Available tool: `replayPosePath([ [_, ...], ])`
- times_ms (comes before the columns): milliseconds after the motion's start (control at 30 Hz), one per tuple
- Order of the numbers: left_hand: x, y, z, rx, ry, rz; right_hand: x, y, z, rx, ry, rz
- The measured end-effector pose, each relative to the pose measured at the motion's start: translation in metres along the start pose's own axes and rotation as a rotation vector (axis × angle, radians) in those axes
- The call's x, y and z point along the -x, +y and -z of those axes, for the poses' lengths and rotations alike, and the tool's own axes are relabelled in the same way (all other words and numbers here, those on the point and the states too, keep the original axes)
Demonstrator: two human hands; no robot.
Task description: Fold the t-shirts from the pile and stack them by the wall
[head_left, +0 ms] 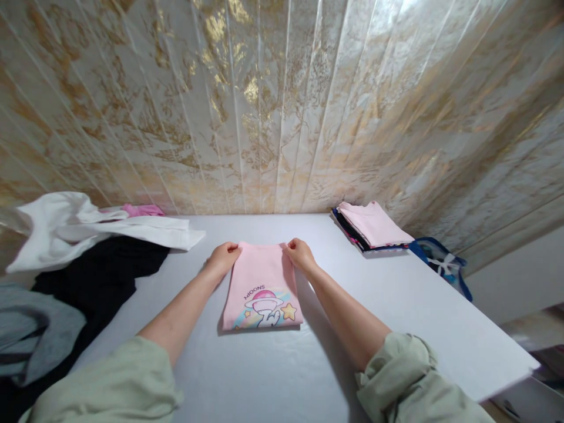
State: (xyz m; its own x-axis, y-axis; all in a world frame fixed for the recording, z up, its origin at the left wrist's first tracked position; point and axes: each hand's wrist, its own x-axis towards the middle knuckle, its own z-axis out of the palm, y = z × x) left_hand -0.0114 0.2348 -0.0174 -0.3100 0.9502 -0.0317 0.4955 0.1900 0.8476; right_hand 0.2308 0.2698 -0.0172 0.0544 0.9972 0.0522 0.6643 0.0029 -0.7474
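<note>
A pink shirt point(264, 270), folded into a compact panel, lies on the white table point(247, 376) in front of me. Its lower half carries a printed picture with a planet, stars and the word SNOOPY, which reads upside down from here. At the far left corner of the shirt, my left hand point(224, 257) pinches the edge between thumb and fingers. My right hand point(300, 254) pinches the far right corner in the same way. Both forearms reach forward in rolled green sleeves.
A stack of folded clothes point(374, 226), pink on top, sits at the back right. Beside it, past the table edge, is a blue-trimmed bag point(443, 264). Loose white point(88, 226), black point(106, 276) and grey clothes point(39, 329) pile up on the left. A patterned curtain-like wall point(273, 117) rises behind.
</note>
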Motion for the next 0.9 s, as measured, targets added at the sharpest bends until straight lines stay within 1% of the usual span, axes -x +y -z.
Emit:
replayPosePath([
  [133,0.002,0.004,0.005,0.109,-0.105,-0.052,0.0,-0.001,-0.003,-0.103,-0.018,0.026],
  [267,0.011,0.006,0.012,0.16,-0.172,-0.101,0.011,-0.007,0.001,-0.225,-0.103,0.072],
  [333,0.019,0.005,0.017,0.16,-0.206,-0.131,0.021,-0.008,0.007,-0.307,-0.164,0.129],
  [400,0.028,0.003,0.023,0.139,-0.249,-0.179,0.034,-0.007,0.016,-0.338,-0.235,0.218],
  [433,0.032,0.001,0.025,0.126,-0.266,-0.2,0.041,-0.006,0.02,-0.311,-0.266,0.27],
  [500,0.037,-0.001,0.028,0.106,-0.27,-0.21,0.054,-0.005,0.028,-0.175,-0.313,0.374],
  [600,0.036,-0.002,0.028,0.111,-0.214,-0.168,0.068,-0.004,0.035,0.01,-0.347,0.516],
  [667,0.031,0.0,0.024,0.104,-0.198,-0.161,0.07,-0.005,0.036,0.045,-0.365,0.563],
  [767,0.022,0.005,0.016,-0.009,-0.182,-0.183,0.064,-0.005,0.034,0.022,-0.331,0.506],
  [833,0.016,0.009,0.012,-0.085,-0.154,-0.191,0.055,-0.005,0.032,0.01,-0.242,0.439],
  [900,0.012,0.012,0.008,-0.112,-0.12,-0.178,0.044,-0.006,0.032,0.033,-0.149,0.389],
])
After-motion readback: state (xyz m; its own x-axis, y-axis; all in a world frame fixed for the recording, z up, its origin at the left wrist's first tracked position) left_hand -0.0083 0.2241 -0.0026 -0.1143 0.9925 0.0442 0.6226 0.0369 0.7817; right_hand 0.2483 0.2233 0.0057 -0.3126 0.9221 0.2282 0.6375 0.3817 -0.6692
